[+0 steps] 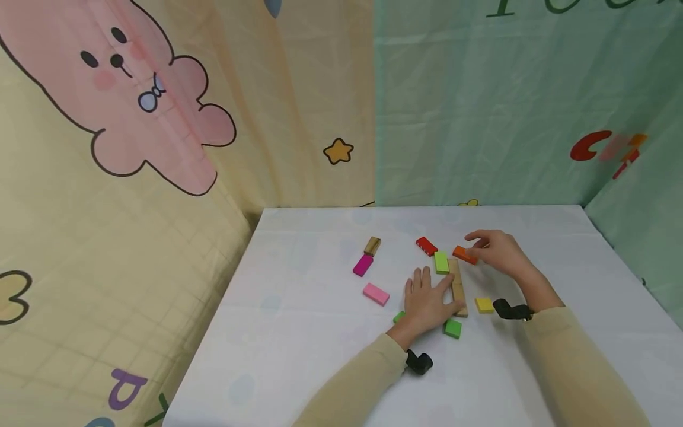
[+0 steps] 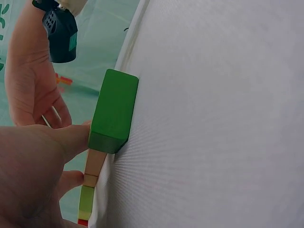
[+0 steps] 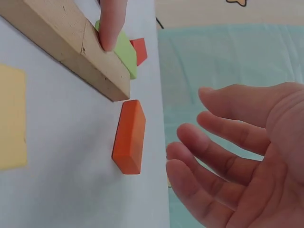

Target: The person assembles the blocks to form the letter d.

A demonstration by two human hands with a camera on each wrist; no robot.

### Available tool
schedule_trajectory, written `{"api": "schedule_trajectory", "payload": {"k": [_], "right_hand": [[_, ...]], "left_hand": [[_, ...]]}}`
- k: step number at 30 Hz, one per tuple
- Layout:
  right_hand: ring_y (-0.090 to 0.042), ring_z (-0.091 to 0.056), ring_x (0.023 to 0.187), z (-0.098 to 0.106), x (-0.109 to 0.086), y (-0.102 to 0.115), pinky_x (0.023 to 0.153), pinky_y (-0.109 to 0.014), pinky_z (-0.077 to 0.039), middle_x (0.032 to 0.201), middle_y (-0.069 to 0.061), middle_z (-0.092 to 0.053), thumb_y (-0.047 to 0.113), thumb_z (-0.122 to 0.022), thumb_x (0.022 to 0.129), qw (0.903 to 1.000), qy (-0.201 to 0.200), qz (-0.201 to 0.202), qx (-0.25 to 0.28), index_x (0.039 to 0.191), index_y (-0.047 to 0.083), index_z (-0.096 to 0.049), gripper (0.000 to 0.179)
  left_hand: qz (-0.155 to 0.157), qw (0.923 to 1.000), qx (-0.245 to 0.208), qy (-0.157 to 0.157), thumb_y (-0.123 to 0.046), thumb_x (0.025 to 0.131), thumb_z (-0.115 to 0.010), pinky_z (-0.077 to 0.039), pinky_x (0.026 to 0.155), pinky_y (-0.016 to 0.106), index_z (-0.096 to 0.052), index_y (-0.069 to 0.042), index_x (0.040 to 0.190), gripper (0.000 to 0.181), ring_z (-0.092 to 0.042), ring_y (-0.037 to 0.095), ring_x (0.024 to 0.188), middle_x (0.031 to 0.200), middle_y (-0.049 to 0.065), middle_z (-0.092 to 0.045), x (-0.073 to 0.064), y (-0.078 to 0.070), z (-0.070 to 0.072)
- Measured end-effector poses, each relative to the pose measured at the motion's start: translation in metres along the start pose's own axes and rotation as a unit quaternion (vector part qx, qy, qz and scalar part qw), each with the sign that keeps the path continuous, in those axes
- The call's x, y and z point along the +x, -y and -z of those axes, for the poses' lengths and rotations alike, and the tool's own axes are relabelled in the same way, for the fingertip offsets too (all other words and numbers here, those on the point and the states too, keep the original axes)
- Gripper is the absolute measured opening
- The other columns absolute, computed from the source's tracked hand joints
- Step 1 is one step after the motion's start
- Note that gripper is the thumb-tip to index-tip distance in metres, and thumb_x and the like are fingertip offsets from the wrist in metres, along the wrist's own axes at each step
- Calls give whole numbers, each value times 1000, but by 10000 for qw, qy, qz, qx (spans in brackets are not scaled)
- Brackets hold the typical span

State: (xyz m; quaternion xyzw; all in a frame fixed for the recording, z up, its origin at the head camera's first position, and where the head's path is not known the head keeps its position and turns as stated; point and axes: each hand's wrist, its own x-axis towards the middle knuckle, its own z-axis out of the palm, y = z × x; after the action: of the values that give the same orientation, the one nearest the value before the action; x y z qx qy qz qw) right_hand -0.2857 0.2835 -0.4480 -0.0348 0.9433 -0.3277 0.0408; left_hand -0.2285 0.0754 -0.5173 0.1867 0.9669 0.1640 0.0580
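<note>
My left hand (image 1: pixel 427 301) lies palm down over the table with its fingers spread. Its index finger and thumb touch a row of plain wooden blocks (image 1: pixel 458 292), laid end to end. A light green block (image 1: pixel 441 263) sits against the row's far left side. My right hand (image 1: pixel 497 252) hovers by an orange block (image 1: pixel 464 255), its fingers loosely bent. In the right wrist view a gap separates those fingers from the orange block (image 3: pixel 129 137). A green block (image 2: pixel 114 110) stands close to my left thumb, and another green block (image 1: pixel 398 317) is partly hidden by the left hand.
A red block (image 1: pixel 427 246) lies beyond the light green one. Yellow block (image 1: pixel 484 305) sits right of the wooden row. Further left are a pink block (image 1: pixel 376 294), a magenta block (image 1: pixel 363 265) and a brownish wooden block (image 1: pixel 372 245). Printed curtains border the white table (image 1: pixel 309 367).
</note>
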Motion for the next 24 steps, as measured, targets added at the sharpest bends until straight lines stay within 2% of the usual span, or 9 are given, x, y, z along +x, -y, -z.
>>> {"api": "schedule_trajectory", "payload": {"k": [3, 11, 18, 24], "right_hand": [[-36, -61, 101, 1, 4, -1, 83, -51, -54, 115, -22, -65, 22, -64, 98, 9999, -106, 36, -56, 134, 3, -61, 41], [-39, -59, 110, -1, 12, -8, 93, -58, -49, 123, -24, -63, 22, -62, 100, 9999, -71, 63, 127, 136, 3, -59, 41], [-39, -57, 111, -3, 23, -18, 92, -56, -50, 121, -22, -64, 20, -63, 100, 9997, -77, 110, 198, 135, 3, -60, 39], [-38, -57, 109, -7, 31, -29, 89, -52, -51, 121, -22, -63, 21, -64, 100, 9998, 63, -25, 188, 133, 3, -61, 38]], "left_hand": [[-14, 10000, -22, -8, -70, 93, -52, -17, 119, 48, -35, -47, 154, 67, -13, 28, 152, 165, 8, -19, 0, 1, 0], [-58, 10000, -58, -30, -69, 93, -52, -17, 119, 49, -35, -47, 154, 67, -14, 29, 151, 165, 8, -20, 1, 2, -2], [-53, 10000, -50, -37, -69, 93, -53, -17, 119, 49, -35, -47, 154, 68, -14, 29, 151, 165, 8, -20, 1, 0, 1], [-38, 10000, -2, -54, -69, 93, -53, -17, 119, 49, -35, -47, 154, 68, -14, 29, 151, 165, 8, -20, 2, -1, 0]]}}
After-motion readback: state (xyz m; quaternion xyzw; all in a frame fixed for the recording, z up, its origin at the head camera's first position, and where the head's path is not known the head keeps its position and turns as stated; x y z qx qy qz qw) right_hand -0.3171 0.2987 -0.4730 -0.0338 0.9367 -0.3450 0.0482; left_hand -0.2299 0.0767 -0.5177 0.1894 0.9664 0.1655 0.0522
